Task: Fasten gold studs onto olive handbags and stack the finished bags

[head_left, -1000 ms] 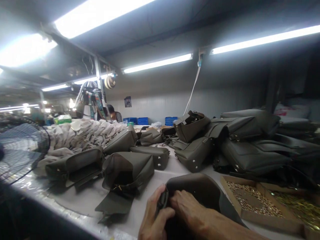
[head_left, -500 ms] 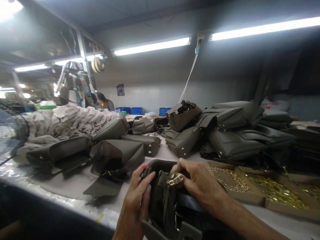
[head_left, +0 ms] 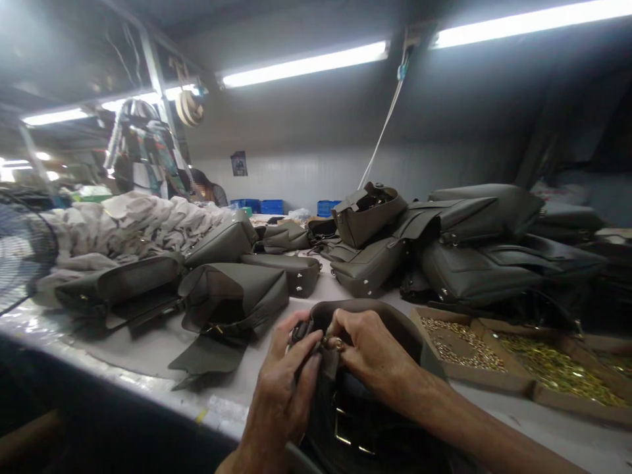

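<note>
A dark olive leather handbag [head_left: 365,421] stands right in front of me at the near edge of the white table [head_left: 148,352]. My left hand [head_left: 284,395] is wrapped round the bag's left side, fingers curled over its top. My right hand [head_left: 370,352] pinches a small gold metal fitting [head_left: 337,343] at the bag's opening. A gold buckle [head_left: 345,431] shows lower on the bag's front.
Several more olive handbags [head_left: 232,299] lie on the table, with a tall stack [head_left: 474,257] at right. Shallow cardboard trays of gold hardware [head_left: 494,352] sit to my right. A fan [head_left: 22,257] stands far left, a pile of cloth dust bags [head_left: 128,224] behind it. Another person [head_left: 207,187] works in the background.
The camera has tilted downward. My hands have drawn the bag closer and lifted it; the gold fitting, hanging free half a second ago, is now pinched between my right fingers.
</note>
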A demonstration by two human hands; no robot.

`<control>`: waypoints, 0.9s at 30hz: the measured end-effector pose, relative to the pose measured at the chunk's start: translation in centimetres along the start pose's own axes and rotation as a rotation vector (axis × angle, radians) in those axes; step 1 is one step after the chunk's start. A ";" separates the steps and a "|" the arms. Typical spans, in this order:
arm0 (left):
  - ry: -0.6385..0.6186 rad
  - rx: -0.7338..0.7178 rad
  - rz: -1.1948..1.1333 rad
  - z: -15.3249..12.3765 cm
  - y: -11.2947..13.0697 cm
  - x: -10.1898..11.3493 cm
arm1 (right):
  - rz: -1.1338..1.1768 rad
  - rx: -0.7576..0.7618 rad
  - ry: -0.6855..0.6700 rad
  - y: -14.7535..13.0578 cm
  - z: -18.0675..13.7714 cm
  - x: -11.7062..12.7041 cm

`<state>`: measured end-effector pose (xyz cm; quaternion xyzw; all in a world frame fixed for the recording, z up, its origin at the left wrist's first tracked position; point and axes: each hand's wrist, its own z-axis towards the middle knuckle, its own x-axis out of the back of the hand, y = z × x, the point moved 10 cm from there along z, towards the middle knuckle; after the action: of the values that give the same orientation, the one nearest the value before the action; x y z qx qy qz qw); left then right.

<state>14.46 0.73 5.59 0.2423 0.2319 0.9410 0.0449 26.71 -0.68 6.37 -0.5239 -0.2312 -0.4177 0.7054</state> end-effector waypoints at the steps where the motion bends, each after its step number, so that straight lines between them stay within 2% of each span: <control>1: -0.022 -0.052 0.041 0.0 0.2 -0.1 | -0.001 0.004 -0.011 0.0 0.1 -0.1; 4: -0.034 -0.155 0.130 0.0 0.4 -0.2 | -0.070 0.087 -0.004 -0.8 -0.2 0.6; 9: 0.074 -0.228 0.308 0.9 1.7 0.2 | -0.271 0.262 0.131 -4.7 -2.3 3.4; 12: 0.103 -0.247 0.418 1.4 2.2 0.3 | -0.317 0.361 0.031 -6.6 -3.3 2.3; 16: 0.105 -0.244 0.409 1.4 1.8 0.4 | -0.407 0.313 -0.095 -5.5 -3.3 0.2; 20: 0.128 -0.126 0.222 1.5 0.7 0.9 | -0.462 0.178 -0.260 -3.1 -3.0 -1.5; 27: 0.163 0.139 0.021 1.9 -1.6 1.4 | -0.481 0.193 -0.354 -2.9 -2.9 -2.9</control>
<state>14.07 3.18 6.95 0.1699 0.2967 0.9397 -0.0009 22.40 -2.69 4.71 -0.4493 -0.5064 -0.4511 0.5815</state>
